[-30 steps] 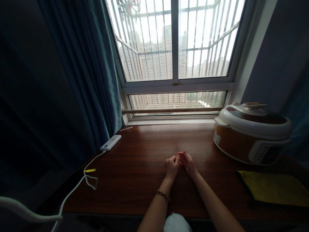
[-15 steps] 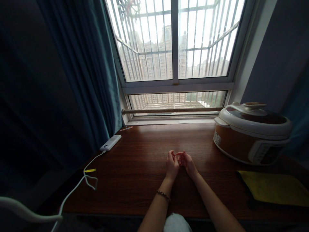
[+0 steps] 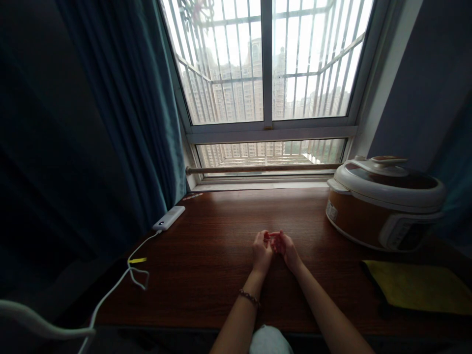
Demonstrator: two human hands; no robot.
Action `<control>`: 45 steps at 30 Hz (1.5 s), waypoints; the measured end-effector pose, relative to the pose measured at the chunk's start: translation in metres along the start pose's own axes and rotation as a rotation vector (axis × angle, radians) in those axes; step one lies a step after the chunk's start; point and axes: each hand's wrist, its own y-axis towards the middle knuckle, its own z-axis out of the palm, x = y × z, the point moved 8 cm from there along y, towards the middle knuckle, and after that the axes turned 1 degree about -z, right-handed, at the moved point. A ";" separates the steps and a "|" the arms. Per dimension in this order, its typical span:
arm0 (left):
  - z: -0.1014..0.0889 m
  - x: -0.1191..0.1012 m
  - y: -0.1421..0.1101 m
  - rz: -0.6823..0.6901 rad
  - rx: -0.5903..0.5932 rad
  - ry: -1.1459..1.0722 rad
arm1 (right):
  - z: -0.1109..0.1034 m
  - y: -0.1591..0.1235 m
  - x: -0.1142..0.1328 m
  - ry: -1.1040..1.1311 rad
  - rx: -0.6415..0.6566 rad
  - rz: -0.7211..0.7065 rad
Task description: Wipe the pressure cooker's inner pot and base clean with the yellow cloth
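Note:
My left hand (image 3: 261,250) rests low over the brown wooden table (image 3: 221,221), its fingers curled inward. A beaded bracelet (image 3: 250,298) circles the left wrist. Close against it, my right hand (image 3: 287,250) has its palm turned up and its fingers stretched toward the left hand, loosely bent. The fingertips of both hands meet. What the left fingers close on, if anything, is hidden, and no separate object shows in the right palm.
A white and brown electric cooker (image 3: 383,206) stands at the right, behind a yellow-green cloth (image 3: 424,287). On the left lies a white power bank (image 3: 169,219) with a white cable (image 3: 110,291) and a yellow tag (image 3: 137,260). Blue curtain (image 3: 147,123) and barred window (image 3: 228,73) lie beyond.
The left fingers have shifted very slightly against the right fingertips. Both forearms and everything on the table stay where they were.

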 end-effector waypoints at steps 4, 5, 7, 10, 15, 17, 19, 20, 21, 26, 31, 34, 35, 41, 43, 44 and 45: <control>0.004 0.003 0.001 -0.018 0.038 -0.037 | 0.000 0.001 -0.001 0.007 0.001 -0.004; 0.004 0.004 0.001 -0.024 0.041 -0.040 | -0.001 0.001 -0.001 0.008 0.001 -0.005; 0.004 0.005 0.001 -0.036 0.044 -0.037 | 0.000 0.001 -0.001 0.010 0.004 -0.006; 0.005 0.006 0.000 -0.058 0.056 -0.017 | 0.000 0.000 0.001 0.008 0.008 -0.007; 0.001 0.005 0.000 -0.094 0.045 0.062 | 0.002 -0.001 0.002 0.005 0.016 -0.003; -0.001 0.004 0.000 -0.098 0.041 0.088 | 0.003 -0.001 0.003 0.004 0.015 -0.004; -0.001 0.002 -0.001 -0.096 0.045 0.109 | 0.003 -0.001 0.004 0.003 0.013 -0.006; -0.002 0.001 -0.001 -0.094 0.046 0.118 | 0.003 -0.001 0.004 0.002 0.012 -0.006; -0.002 0.001 -0.001 -0.094 0.046 0.127 | 0.003 -0.001 0.004 0.001 0.011 -0.005; 0.000 0.001 -0.001 -0.095 0.062 0.159 | 0.003 -0.002 0.005 -0.005 -0.002 -0.004; 0.000 -0.002 -0.002 -0.101 0.074 0.195 | 0.001 -0.002 0.004 -0.007 -0.015 -0.005; -0.002 -0.003 -0.002 -0.116 0.069 0.230 | 0.000 -0.001 0.003 -0.009 -0.015 0.000; -0.002 -0.003 -0.003 -0.122 0.069 0.241 | 0.000 -0.001 0.003 -0.010 -0.015 0.003; -0.002 0.001 -0.003 -0.140 0.069 0.286 | 0.001 -0.002 0.004 -0.014 -0.022 0.006; -0.002 0.000 -0.003 -0.140 0.071 0.292 | 0.002 -0.003 0.005 -0.016 -0.023 0.006; -0.002 0.000 -0.003 -0.140 0.072 0.294 | 0.002 -0.003 0.005 -0.017 -0.024 0.007; -0.002 0.000 -0.003 -0.140 0.071 0.295 | 0.002 -0.003 0.006 -0.018 -0.025 0.008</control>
